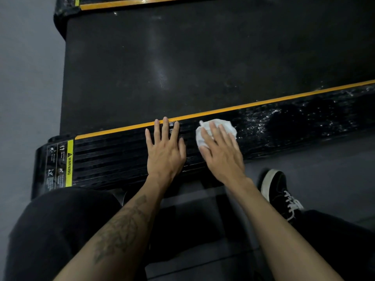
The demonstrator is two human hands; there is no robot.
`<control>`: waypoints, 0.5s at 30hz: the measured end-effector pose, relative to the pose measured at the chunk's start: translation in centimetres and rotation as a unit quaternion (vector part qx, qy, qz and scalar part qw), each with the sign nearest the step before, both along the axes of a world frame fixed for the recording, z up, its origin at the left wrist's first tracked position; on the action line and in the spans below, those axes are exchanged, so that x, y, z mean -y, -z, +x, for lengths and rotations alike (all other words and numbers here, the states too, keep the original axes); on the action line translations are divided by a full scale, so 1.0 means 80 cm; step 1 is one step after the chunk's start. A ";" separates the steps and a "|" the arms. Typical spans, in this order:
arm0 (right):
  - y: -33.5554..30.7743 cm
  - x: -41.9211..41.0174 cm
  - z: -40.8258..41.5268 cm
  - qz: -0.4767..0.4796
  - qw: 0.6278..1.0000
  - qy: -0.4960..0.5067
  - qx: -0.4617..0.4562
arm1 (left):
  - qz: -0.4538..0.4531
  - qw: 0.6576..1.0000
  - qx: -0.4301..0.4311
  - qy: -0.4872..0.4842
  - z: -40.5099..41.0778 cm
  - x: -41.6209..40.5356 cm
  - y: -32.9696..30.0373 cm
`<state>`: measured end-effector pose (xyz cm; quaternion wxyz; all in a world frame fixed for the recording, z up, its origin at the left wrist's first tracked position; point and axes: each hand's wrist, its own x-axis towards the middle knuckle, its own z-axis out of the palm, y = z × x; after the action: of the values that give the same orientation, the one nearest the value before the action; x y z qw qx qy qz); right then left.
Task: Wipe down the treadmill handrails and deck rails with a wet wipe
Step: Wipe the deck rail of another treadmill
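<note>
The near deck rail (113,157) is black and ribbed, with an orange stripe along its belt side. My left hand (165,151) lies flat on it, fingers straight and spread. Just to its right, my right hand (220,151) presses a crumpled white wet wipe (218,126) flat against the rail with straight fingers. The rail right of the wipe (304,118) glistens with wet streaks. The far deck rail (121,3) shows at the top edge.
The black running belt (203,57) fills the middle. A yellow warning label (69,163) marks the rail's left end cap. Grey floor (26,78) lies to the left. My knee in black trousers (60,230) and a black shoe (278,189) sit near the rail.
</note>
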<state>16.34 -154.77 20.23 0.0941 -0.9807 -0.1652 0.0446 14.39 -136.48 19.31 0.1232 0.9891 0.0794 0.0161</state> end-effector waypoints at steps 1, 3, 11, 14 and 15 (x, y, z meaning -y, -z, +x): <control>0.000 0.000 -0.001 0.001 0.999 0.040 0.001 | -0.001 1.000 0.000 -0.001 0.000 0.000 0.000; 0.001 -0.017 -0.013 -0.013 0.996 0.085 0.016 | -0.001 1.000 0.001 0.000 0.000 0.000 -0.001; 0.000 0.000 -0.009 0.000 1.000 0.016 -0.002 | 0.002 1.000 0.005 0.000 0.000 0.001 -0.001; -0.001 -0.024 -0.015 0.001 0.993 0.116 0.008 | 0.003 1.000 0.004 -0.001 0.001 0.001 -0.001; -0.001 -0.035 -0.020 0.000 0.994 0.105 0.012 | 0.003 1.000 0.004 0.000 0.000 0.001 -0.001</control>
<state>14.74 -151.93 20.28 0.0961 -0.9932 -0.0622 0.0229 14.42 -136.55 19.38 0.1205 0.9894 0.0791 0.0200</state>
